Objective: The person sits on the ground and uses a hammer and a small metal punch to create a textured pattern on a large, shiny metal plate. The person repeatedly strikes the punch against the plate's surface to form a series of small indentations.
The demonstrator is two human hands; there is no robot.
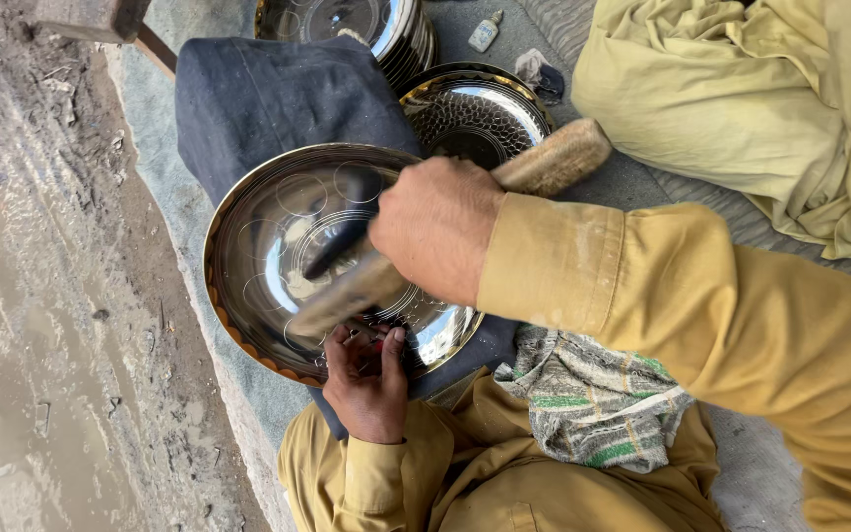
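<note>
A round, shiny metal tray (248,296) with engraved circles and a golden rim lies on a dark blue padded cloth (268,94). My right hand (435,236) is over the tray, closed around a wooden mallet (556,158) whose far end is blurred just above the metal. My left hand (366,379) is at the tray's near rim, its fingers pinching a small tool against the surface. The tool is mostly hidden by the fingers. Both my sleeves are mustard yellow.
A second engraved tray (475,108) lies behind the first, and a stack of trays (386,25) stands farther back. A small bottle (485,30) lies on the grey mat. A patterned cloth (593,394) rests on my lap. Muddy ground (51,296) lies to the left.
</note>
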